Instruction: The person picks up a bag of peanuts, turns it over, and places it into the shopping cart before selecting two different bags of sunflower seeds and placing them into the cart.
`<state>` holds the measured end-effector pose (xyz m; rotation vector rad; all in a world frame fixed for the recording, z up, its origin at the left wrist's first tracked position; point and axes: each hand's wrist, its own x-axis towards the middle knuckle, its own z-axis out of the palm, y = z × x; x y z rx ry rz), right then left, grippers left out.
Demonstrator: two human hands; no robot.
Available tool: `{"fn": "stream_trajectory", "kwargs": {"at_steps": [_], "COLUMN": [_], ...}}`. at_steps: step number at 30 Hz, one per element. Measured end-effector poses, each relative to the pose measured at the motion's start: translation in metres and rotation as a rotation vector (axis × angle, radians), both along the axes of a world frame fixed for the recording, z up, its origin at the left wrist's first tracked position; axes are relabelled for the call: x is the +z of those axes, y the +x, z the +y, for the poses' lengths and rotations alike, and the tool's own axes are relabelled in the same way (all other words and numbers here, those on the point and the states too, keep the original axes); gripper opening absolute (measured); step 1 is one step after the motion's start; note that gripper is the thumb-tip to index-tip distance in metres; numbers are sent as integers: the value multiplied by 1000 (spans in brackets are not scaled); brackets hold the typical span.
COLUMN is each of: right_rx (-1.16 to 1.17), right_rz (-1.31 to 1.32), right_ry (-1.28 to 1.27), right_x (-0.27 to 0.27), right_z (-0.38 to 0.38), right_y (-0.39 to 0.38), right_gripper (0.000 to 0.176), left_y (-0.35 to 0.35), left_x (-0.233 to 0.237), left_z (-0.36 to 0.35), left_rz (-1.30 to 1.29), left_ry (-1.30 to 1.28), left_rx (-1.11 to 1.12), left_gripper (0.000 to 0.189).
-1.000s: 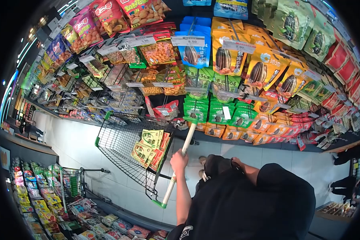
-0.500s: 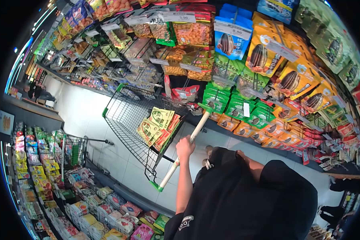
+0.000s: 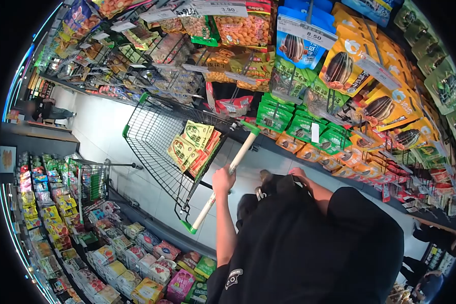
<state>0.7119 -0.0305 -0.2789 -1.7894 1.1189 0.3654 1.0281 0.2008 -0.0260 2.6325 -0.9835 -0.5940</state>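
Observation:
My left hand [image 3: 224,181] is closed around the pale handle bar [image 3: 243,151] of a shopping cart [image 3: 152,147] with green corner pieces and dark wire sides. Two yellow, red-edged packages [image 3: 193,147] lie in the cart's basket. My right hand [image 3: 299,174] is off the handle, low in front of my black shirt [image 3: 314,243]; its fingers are mostly hidden. Nearest to it on the shelf side hang orange snack bags [image 3: 309,153] and green bags [image 3: 303,126].
Hanging bags of nuts and seeds, such as a blue bag [image 3: 301,48], line the right side. Boxed and bagged goods [image 3: 116,268] fill the lower-left shelves, where another cart [image 3: 91,185] stands. A person [image 3: 50,110] is at the aisle's far end. Pale floor tiles [image 3: 99,126] run between.
The cart and my left hand have shifted a little to the left and down in view. My right hand shows slightly more, beyond the shirt. The shelves look nearer.

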Motion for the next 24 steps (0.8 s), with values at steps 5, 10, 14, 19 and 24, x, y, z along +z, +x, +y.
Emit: {"fn": "stream_trajectory", "kwargs": {"at_steps": [5,10,14,19,24], "right_rx": [-56,-423,-500,-539,-674], "right_rz": [100,-17,-116,-248,-448], "right_ry": [17,134,98,175,290], "right_x": [-5,29,48,88,137], "right_z": [-4,-1,-7,-16,-15], "right_y": [9,36,80,153,234], "right_gripper": [31,19,19,21,32], "left_y": [15,30,41,54,64], "left_x": [-12,-12,-7,-3,8], "left_z": [7,9,10,14,16], "left_rz": [17,55,81,116,87], "left_ry": [-11,-17,-70,-94,-142], "left_rx": [-5,-12,-37,-49,-68], "left_gripper": [27,33,45,52,52]}}
